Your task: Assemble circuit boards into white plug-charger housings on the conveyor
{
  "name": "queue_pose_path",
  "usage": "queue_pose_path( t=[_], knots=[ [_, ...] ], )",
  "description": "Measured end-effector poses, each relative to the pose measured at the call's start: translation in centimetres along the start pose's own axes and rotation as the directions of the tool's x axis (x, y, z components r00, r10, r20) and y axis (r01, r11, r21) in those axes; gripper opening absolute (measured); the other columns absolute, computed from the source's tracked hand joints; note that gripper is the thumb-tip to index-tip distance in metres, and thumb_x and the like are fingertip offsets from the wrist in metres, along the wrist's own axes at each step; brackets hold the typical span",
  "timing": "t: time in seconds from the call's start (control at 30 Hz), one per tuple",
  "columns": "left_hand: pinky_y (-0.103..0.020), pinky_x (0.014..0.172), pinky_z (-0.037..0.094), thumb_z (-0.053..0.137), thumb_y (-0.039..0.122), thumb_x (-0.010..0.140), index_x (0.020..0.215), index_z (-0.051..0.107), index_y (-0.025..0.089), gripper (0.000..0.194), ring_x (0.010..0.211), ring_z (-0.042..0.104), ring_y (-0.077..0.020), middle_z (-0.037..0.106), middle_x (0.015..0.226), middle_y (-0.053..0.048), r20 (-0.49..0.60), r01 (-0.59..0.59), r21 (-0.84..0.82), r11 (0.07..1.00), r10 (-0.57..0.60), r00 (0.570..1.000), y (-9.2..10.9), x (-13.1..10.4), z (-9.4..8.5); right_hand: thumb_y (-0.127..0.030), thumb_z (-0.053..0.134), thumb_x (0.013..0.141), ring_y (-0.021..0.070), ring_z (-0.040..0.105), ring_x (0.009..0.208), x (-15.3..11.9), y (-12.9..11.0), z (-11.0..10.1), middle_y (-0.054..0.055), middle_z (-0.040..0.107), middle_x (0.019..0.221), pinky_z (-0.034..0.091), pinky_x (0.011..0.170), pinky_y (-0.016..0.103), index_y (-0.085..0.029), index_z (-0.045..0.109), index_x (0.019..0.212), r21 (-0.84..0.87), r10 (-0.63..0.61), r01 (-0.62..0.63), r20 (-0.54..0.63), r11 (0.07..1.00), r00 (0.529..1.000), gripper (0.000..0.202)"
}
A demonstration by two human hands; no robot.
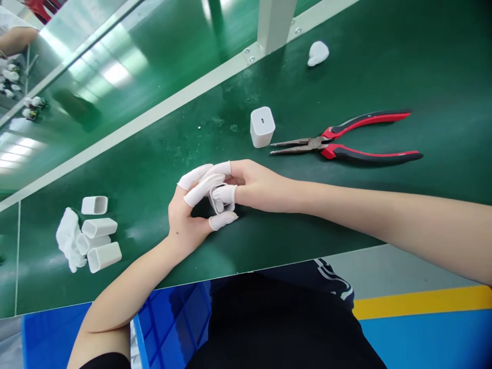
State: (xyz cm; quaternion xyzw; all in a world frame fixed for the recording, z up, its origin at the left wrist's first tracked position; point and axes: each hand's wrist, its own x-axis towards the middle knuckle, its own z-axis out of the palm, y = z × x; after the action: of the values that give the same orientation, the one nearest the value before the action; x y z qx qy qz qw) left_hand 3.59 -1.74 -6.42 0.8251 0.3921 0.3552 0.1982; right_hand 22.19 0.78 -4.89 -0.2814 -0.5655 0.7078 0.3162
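While both hands meet over the near side of a green desk [384, 77], a worker handles a small white piece [214, 201] at close quarters. The left hand [188, 205] curls around it, fingers bent over the top and thumb beneath; the right hand [249, 187], closed to a pinch, grips it with thumb and fingers from the other side. Pale finger covers [200, 192] sheathe the working fingertips, hiding much of the piece, so its exact shape cannot be told.

The step in hand looks like close fingertip work on that piece; any further turn or push would seem to call for a steady left hold and light, even pressure from the right.

Just beyond stands a white plug block [262, 128], slot facing up, near the parted tips of red-and-black pliers [330, 143]. Four hollow white shells [92, 228] lie to the left beside a crumpled white cloth [69, 241], and a small white wad [318, 53] sits farther back.

A pale metal post [275, 25] rises behind, window-like glare streaks the glossy green, another person's arm [17, 41] shows at far left, and a blue crate [180, 318] sits below the desk edge.
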Motion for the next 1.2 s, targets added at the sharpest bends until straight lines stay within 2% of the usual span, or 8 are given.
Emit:
queue_pose_path(
  t=[0.07,0.13,0.2,0.43,0.67,0.8,0.97,1.2],
  knots=[
    [-0.046,0.095,0.051,0.069,0.058,0.072,0.122,0.058,0.027,0.06,0.118,0.055,-0.0298,0.057,0.127,-0.008,-0.015,0.016,-0.037,0.999,-0.016,1.0,-0.2,0.0,0.0,-0.013,0.051,0.075,0.0112,0.057,0.068,0.0,-0.1,-0.2,-0.002,0.061,0.072,0.046,0.062,0.023,-0.016,0.061,0.084,0.0,-0.004,0.004,0.045,1.0,0.999,0.014],
    [-0.046,0.095,0.051,0.07,0.058,0.072,0.121,0.059,0.026,0.06,0.116,0.057,-0.0295,0.06,0.124,-0.008,-0.02,0.008,-0.046,0.999,-0.009,1.0,-0.3,0.0,-0.1,-0.011,0.052,0.072,0.0121,0.057,0.069,0.0,-0.1,-0.2,-0.002,0.06,0.074,0.045,0.059,0.023,-0.017,0.061,0.087,-0.042,0.022,-0.02,0.033,0.999,0.999,0.018],
    [-0.045,0.093,0.052,0.069,0.059,0.071,0.119,0.06,0.025,0.06,0.113,0.059,-0.0288,0.062,0.122,-0.008,-0.026,-0.015,-0.002,1.0,0.015,1.0,-0.2,0.1,-0.2,-0.01,0.052,0.069,0.0128,0.057,0.069,-0.1,0.0,0.0,-0.002,0.059,0.075,0.043,0.056,0.022,-0.017,0.06,0.087,-0.083,0.044,-0.044,-0.004,0.996,0.999,0.021],
    [-0.045,0.094,0.051,0.07,0.062,0.069,0.116,0.061,0.022,0.063,0.111,0.061,-0.0291,0.06,0.125,-0.01,0.011,-0.084,0.19,0.978,0.083,0.996,0.3,0.5,-0.5,-0.01,0.052,0.066,0.0103,0.054,0.06,-0.2,0.0,0.2,-0.003,0.057,0.07,0.039,0.05,0.02,-0.018,0.059,0.09,-0.069,0.043,-0.044,-0.011,0.997,0.999,0.027],
    [-0.041,0.087,0.054,0.071,0.061,0.069,0.11,0.064,0.023,0.056,0.109,0.062,-0.0278,0.061,0.121,-0.008,-0.027,-0.096,0.249,0.964,0.106,0.994,0.6,0.3,-0.3,-0.009,0.053,0.062,0.0089,0.05,0.056,-0.4,-0.5,0.9,-0.005,0.053,0.065,0.035,0.046,0.02,-0.019,0.053,0.076,-0.076,0.074,-0.076,-0.035,0.994,0.997,0.018],
    [-0.043,0.091,0.053,0.07,0.061,0.069,0.111,0.063,0.023,0.057,0.111,0.061,-0.0287,0.061,0.122,-0.009,-0.011,-0.067,0.227,0.972,0.072,0.997,0.6,0.3,-0.4,-0.01,0.052,0.064,0.01,0.051,0.058,-0.4,-0.3,0.5,-0.004,0.055,0.068,0.035,0.047,0.021,-0.02,0.055,0.079,-0.084,0.074,-0.074,-0.008,0.994,0.997,0.018],
    [-0.045,0.092,0.052,0.073,0.058,0.068,0.114,0.062,0.024,0.059,0.107,0.062,-0.0277,0.06,0.124,-0.009,-0.023,-0.073,0.192,0.979,0.079,0.997,0.1,0.1,-0.3,-0.009,0.058,0.065,0.01,0.05,0.058,-0.4,-0.5,0.1,-0.004,0.056,0.071,0.035,0.045,0.02,-0.022,0.057,0.099,-0.082,0.07,-0.063,0.093,0.995,0.993,0.036],
    [-0.043,0.093,0.052,0.078,0.046,0.069,0.118,0.06,0.026,0.056,0.114,0.058,-0.0284,0.059,0.125,-0.008,-0.014,-0.101,0.087,0.991,0.102,0.995,-0.1,0.0,-0.2,-0.011,0.062,0.063,0.012,0.052,0.06,-0.8,-0.8,1.0,-0.004,0.055,0.07,0.038,0.046,0.022,-0.021,0.055,0.092,-0.13,0.12,-0.119,0.0,0.984,0.993,0.031]
  ],
)
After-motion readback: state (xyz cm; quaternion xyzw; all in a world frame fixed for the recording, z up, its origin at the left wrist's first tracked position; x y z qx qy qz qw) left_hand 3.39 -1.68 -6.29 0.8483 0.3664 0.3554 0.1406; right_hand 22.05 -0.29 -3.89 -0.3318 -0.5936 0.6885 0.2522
